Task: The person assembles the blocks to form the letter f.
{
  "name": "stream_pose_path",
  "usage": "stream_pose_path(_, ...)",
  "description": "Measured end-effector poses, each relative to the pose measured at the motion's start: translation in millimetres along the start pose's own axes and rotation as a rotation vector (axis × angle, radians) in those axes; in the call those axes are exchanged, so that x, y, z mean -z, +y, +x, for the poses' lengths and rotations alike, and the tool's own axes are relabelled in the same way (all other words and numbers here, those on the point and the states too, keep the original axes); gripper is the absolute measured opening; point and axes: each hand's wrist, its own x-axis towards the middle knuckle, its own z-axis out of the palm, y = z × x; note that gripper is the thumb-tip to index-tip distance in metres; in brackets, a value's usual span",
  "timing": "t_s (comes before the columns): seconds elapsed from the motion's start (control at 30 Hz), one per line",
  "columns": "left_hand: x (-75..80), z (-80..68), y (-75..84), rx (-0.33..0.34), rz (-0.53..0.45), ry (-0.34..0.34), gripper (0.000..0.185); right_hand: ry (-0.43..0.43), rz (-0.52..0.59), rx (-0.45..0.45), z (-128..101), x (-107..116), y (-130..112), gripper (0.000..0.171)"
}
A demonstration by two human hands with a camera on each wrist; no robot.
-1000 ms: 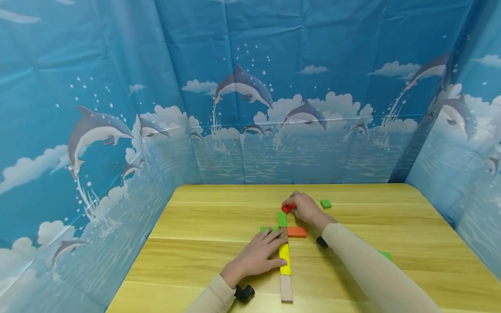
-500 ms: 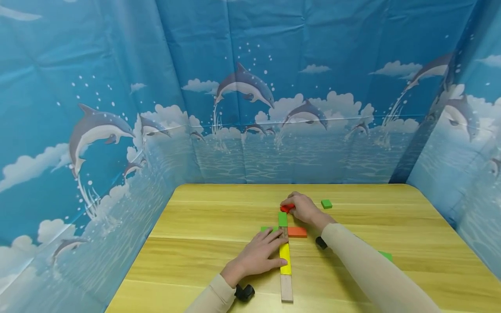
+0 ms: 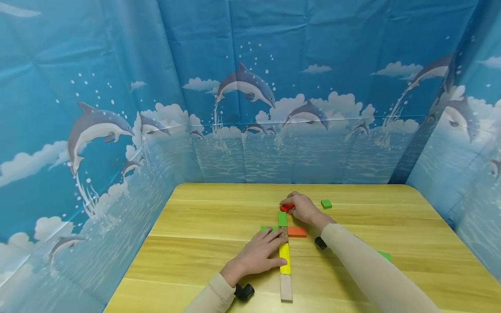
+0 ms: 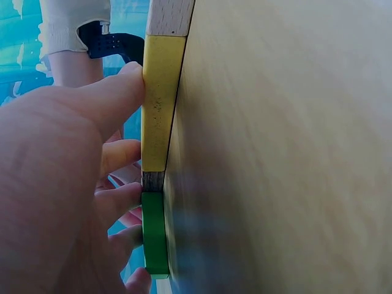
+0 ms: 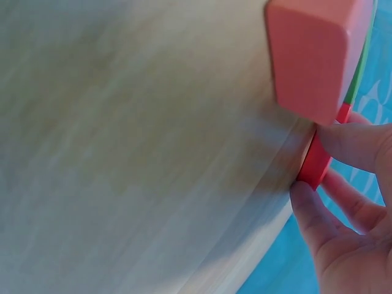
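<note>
A row of flat blocks runs down the wooden table [image 3: 203,226]: a bare wood block [image 3: 286,288] nearest me, then a yellow block [image 3: 285,258], then a green block [image 3: 282,218]. My left hand [image 3: 270,248] lies flat beside the row. Its thumb [image 4: 116,92] presses the yellow block [image 4: 156,104], and its straight fingers reach the green block [image 4: 154,233]. My right hand [image 3: 296,206] pinches a red block [image 3: 287,207] at the far end of the row. In the right wrist view its fingertips [image 5: 318,208] hold the red block [image 5: 316,160] on edge.
An orange block [image 3: 297,231] lies right of the row, and a green block [image 3: 266,228] lies left of it. A small green block [image 3: 326,204] sits farther back on the right. Another green block [image 3: 385,255] peeks from behind my right forearm. Blue dolphin curtains wall three sides.
My right hand has shifted the red block very slightly left, toward the end of the row. The left hand has stayed where it was.
</note>
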Motion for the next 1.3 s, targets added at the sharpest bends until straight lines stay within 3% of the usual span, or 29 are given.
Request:
stream_pose_path(0.37,1.2,0.1,1.9,-0.001,-0.004,0.007,0.064,0.000,0.026,-0.020,0,7,2,0.048)
stream_pose_path(0.77,4.0,-0.7,6.9,0.016,-0.017,-0.001,0.064,0.015,0.111,-0.083,-12,41,2,0.051)
stream_pose_path(1.3,5.5,-0.8,7.1,0.012,-0.010,0.007,0.064,-0.003,0.068,-0.127,-26,60,36,0.045)
